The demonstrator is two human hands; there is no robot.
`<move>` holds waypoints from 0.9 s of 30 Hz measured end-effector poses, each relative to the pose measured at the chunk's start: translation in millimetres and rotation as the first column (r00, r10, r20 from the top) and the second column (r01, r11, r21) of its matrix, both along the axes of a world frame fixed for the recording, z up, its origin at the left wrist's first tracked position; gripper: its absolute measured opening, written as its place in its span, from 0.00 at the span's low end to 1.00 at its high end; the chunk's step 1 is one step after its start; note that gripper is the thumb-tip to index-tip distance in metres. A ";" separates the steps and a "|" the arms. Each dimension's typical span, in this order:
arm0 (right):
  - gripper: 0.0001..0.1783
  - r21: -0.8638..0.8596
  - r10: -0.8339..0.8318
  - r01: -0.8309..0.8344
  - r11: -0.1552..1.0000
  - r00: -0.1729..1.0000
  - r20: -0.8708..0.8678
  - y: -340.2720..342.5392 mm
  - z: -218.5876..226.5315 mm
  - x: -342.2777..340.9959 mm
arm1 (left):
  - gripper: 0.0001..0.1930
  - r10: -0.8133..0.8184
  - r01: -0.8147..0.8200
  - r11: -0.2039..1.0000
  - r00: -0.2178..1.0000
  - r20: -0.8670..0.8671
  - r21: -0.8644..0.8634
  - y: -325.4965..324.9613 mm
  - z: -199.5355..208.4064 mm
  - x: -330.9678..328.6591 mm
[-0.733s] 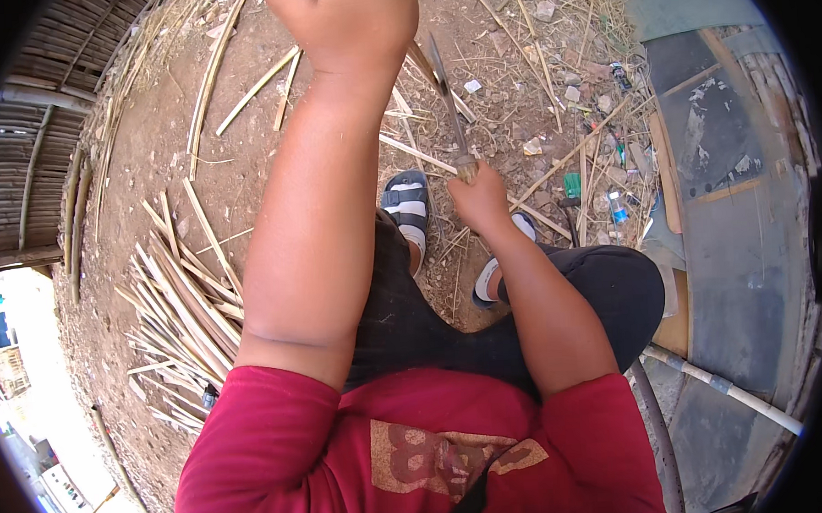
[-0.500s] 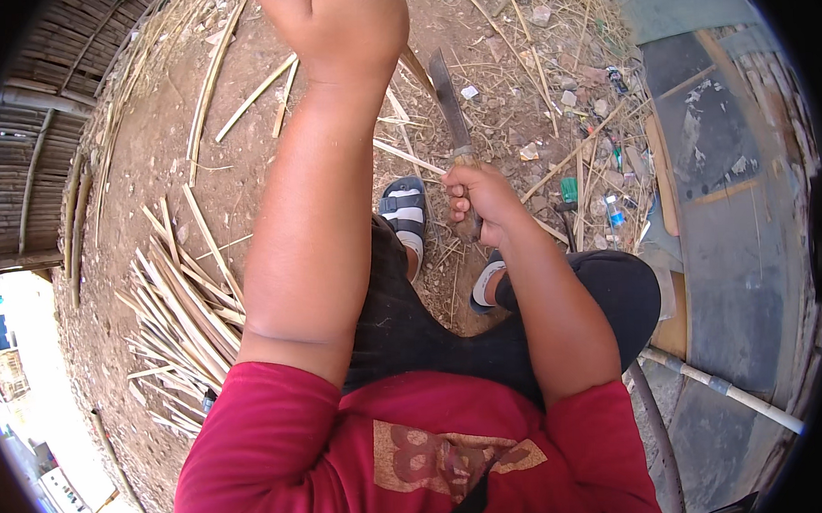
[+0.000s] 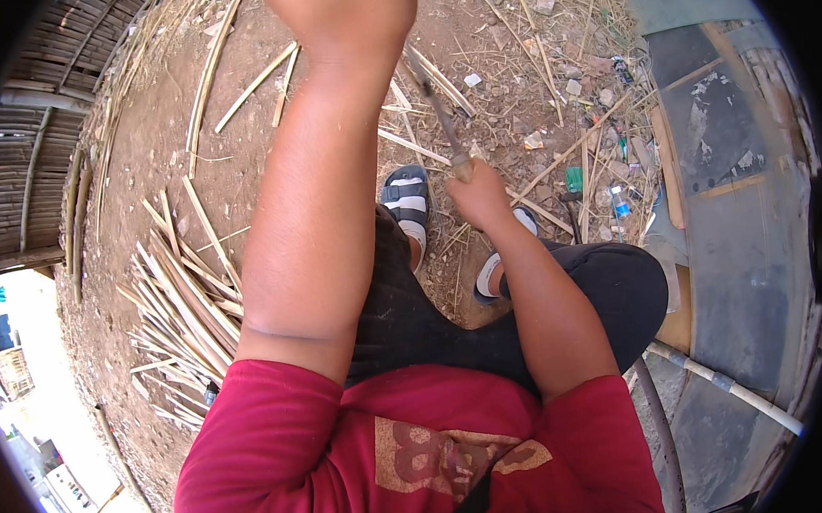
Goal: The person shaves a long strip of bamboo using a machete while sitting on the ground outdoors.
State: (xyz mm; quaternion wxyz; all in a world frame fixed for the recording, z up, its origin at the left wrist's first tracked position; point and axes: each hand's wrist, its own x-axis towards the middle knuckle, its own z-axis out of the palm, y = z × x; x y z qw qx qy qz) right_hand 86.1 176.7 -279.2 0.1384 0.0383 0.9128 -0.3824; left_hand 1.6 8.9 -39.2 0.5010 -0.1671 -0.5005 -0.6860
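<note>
Far left: pile of split bamboo strips (image 3: 179, 303) on the dirt ground (image 3: 242, 172), lying roughly parallel and fanned, within reach of the left side, so it looks like a stock pile. Left hand (image 3: 345, 12) is raised at the top edge, fingers curled shut like a fist; its contents are cut off by the frame, so I can't tell what it clamps, likely the far end of a strip. Right hand (image 3: 477, 194) sits low over the sandalled feet (image 3: 409, 202), fist wrapped tight on the handle of a long blade (image 3: 437, 113). Blade's long axis runs diagonally, handle at lower right, tip pointing up-left toward the left hand. That reads as a splitting or shaving hold. Further right: loose strips and litter (image 3: 600, 184), then a grey board (image 3: 739, 205).
</note>
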 end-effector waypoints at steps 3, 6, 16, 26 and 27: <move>0.23 -0.052 -0.035 0.035 0.998 0.999 -0.007 -6.2 2.5 1.3 | 0.21 -0.046 0.050 0.998 0.996 -0.078 0.039 -3.1 0.0 -0.4; 0.23 -0.365 -0.081 0.164 0.917 0.969 0.233 -1.2 3.9 -5.9 | 0.21 0.006 -0.006 0.998 1.000 0.004 0.061 -4.2 6.0 9.2; 0.17 -0.485 -0.176 0.154 0.861 0.984 0.001 -13.3 85.6 9.5 | 0.21 -0.045 0.046 0.998 0.999 -0.031 0.042 -1.5 2.8 3.4; 0.28 0.034 0.120 -0.118 0.992 0.991 -0.055 0.2 -27.3 -7.9 | 0.19 0.120 -0.119 0.993 0.989 0.085 -0.020 4.2 -0.8 10.0; 0.25 -0.037 0.084 -0.086 0.996 0.995 -0.043 -2.1 -22.5 -12.1 | 0.19 0.099 -0.100 0.995 0.993 0.061 0.002 1.8 2.3 8.0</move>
